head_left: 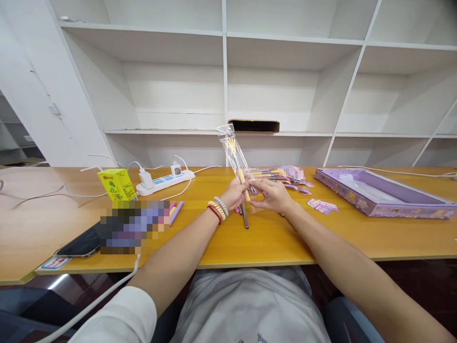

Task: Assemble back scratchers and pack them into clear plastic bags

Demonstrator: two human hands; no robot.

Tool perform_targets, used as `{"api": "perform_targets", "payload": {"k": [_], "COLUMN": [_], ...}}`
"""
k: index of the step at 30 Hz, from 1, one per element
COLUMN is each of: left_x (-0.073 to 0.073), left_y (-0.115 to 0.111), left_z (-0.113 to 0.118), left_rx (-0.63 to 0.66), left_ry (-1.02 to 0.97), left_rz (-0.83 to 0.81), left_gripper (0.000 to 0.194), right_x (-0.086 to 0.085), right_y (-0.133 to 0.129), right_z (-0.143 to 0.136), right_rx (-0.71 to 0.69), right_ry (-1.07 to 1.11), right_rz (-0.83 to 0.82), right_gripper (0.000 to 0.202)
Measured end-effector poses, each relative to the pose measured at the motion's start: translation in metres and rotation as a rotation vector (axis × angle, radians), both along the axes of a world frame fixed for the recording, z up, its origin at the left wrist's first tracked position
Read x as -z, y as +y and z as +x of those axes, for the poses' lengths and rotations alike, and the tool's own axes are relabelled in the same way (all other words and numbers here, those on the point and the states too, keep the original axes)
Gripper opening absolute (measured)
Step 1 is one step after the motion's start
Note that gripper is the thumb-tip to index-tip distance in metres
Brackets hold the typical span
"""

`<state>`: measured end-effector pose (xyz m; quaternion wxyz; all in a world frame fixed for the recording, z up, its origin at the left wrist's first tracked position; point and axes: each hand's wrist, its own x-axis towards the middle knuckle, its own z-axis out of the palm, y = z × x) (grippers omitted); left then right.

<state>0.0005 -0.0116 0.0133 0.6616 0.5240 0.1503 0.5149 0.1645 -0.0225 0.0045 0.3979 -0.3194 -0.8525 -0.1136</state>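
A clear plastic bag (232,148) with a yellow, fork-topped stick in it slants up from between my hands above the table. My left hand (233,194) is closed around the bag's lower part and the stick's yellow handle (244,185). From the right, my right hand (272,194) pinches the bag's lower edge, fingers together. Below my hands, a dark metal tube (245,220) lies on the table. Behind my right hand is a pile of purple and yellow packaged items (291,174). Small purple cards (323,206) lie to its right.
A purple box tray (371,209) stands at the right. At the left are a yellow-green drink carton (117,186), a white power strip (166,182), a dark phone (80,242) and purple sticks (176,213). White shelves (171,131) rise behind the table (221,247).
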Motion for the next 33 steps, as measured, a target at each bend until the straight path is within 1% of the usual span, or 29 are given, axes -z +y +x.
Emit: {"api": "perform_targets", "payload": {"k": [5, 7, 10, 12, 17, 23, 26, 28, 31, 32, 33], "left_x": [0.001, 0.000, 0.000, 0.000, 0.005, 0.012, 0.012, 0.009, 0.003, 0.001, 0.000], "left_y": [-0.001, -0.002, -0.002, -0.002, -0.001, 0.004, 0.008, 0.011, 0.015, 0.016, 0.017], "left_z": [0.001, 0.002, 0.002, 0.000, -0.002, -0.001, -0.003, -0.006, -0.010, -0.012, -0.013], "left_rx": [-0.027, -0.042, -0.059, -0.048, -0.033, -0.016, -0.038, -0.092, -0.170, -0.187, -0.199], "left_ry": [-0.006, -0.009, 0.005, 0.055, 0.140, 0.153, 0.185, 0.162, 0.097, 0.087, 0.083], "left_rz": [-0.012, -0.018, -0.024, -0.045, -0.095, -0.134, -0.171, -0.182, -0.205, -0.223, -0.244], "left_gripper": [0.027, 0.028, 0.029, 0.030, 0.026, 0.019, 0.019, 0.015, 0.008, 0.008, 0.008], "right_x": [0.005, 0.007, 0.010, 0.011, 0.009, 0.008, 0.006, 0.001, -0.005, -0.006, -0.007], "right_y": [0.003, 0.004, 0.006, 0.008, 0.006, 0.001, -0.001, -0.002, -0.003, -0.003, -0.002], "right_z": [0.000, -0.001, -0.001, -0.001, -0.002, -0.009, -0.009, -0.007, -0.002, -0.001, -0.001], "right_rx": [0.036, 0.033, -0.013, -0.056, -0.097, -0.090, -0.092, -0.139, -0.235, -0.236, -0.215], "right_ry": [-0.031, -0.036, -0.026, -0.031, -0.070, -0.115, -0.092, -0.072, -0.127, -0.162, -0.193], "right_rz": [0.050, 0.104, 0.227, 0.266, 0.201, 0.068, 0.013, -0.031, -0.071, -0.068, -0.057], "right_gripper": [0.040, 0.035, 0.031, 0.032, 0.033, 0.023, 0.018, 0.026, 0.055, 0.061, 0.061]}}
